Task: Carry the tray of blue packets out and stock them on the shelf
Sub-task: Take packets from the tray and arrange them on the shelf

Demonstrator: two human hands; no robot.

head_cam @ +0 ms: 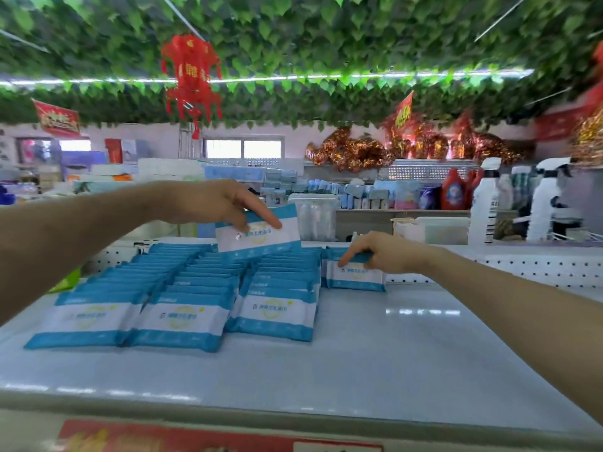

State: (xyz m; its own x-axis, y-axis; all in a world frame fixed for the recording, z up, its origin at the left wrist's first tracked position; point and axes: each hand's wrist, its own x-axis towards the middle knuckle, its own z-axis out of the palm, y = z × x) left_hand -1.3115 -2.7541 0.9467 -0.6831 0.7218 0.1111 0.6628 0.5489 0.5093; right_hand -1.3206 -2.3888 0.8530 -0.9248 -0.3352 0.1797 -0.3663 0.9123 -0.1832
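Fingers pinch packets — one aloft, one shelved.

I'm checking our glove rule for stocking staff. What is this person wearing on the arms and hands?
Nothing shows: the left hand and right hand are ungloved, with no ring, watch or bracelet visible, and both forearms are bare, no sleeve in frame.

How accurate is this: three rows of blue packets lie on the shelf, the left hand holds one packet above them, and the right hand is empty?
One error: the head view shows the right hand is not empty; it grips a second packet standing on the shelf just right of the rows. The left hand and its raised packet are as stated.
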